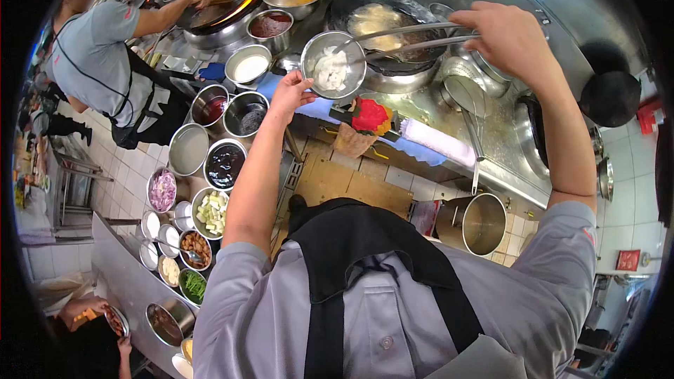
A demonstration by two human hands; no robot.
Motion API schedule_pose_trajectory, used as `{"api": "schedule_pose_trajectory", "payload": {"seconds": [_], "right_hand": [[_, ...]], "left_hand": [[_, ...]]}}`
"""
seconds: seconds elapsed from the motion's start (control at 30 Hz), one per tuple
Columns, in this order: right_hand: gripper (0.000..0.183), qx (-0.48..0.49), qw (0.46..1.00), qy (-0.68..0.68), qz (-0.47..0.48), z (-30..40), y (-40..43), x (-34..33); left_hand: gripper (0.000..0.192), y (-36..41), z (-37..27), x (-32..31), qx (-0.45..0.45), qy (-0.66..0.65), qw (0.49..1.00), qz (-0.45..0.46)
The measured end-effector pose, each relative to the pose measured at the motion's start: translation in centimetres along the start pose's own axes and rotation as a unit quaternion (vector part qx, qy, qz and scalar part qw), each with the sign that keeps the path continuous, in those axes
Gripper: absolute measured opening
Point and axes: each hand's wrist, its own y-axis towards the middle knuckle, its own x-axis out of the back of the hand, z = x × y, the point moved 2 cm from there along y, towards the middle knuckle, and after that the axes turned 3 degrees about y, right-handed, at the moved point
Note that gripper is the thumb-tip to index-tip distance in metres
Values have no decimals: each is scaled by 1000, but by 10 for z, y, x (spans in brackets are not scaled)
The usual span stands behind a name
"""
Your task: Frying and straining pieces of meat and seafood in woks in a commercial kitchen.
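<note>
My left hand (290, 96) grips the rim of a small stainless steel bowl (318, 45) and holds it up in front of the stove. White pieces of food (330, 70), kind unclear, lie inside. Metal tongs (403, 30) are in my right hand (500, 37), their arms apart and their tips over or in the bowl; I cannot tell whether they touch the food. Just beyond the bowl, a black wok (339, 8) holds pale, yellowish food (375, 20) in bubbling oil.
A wire-mesh skimmer (466, 92) rests on the steel counter at right. Rolled white cloth (437, 142) lies along its front edge. To my left stand pots of sauces and bowls of chopped onion (161, 190) and green vegetables. A co-worker (100, 52) works at another wok. A tall pot (470, 225) stands low at right.
</note>
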Motion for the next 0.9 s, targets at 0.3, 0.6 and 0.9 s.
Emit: {"api": "schedule_pose_trajectory", "payload": {"seconds": [0.3,0.6,0.9], "right_hand": [[28,87,994,-59,34,14,-10,8],[33,-104,991,76,-20,-49,-59,54],[31,-109,990,92,16,-56,-39,3]], "left_hand": [[18,9,-24,-27,13,107,988,111],[15,14,0,-17,37,-62,996,49],[20,14,-3,-24,-2,-40,999,28]]}}
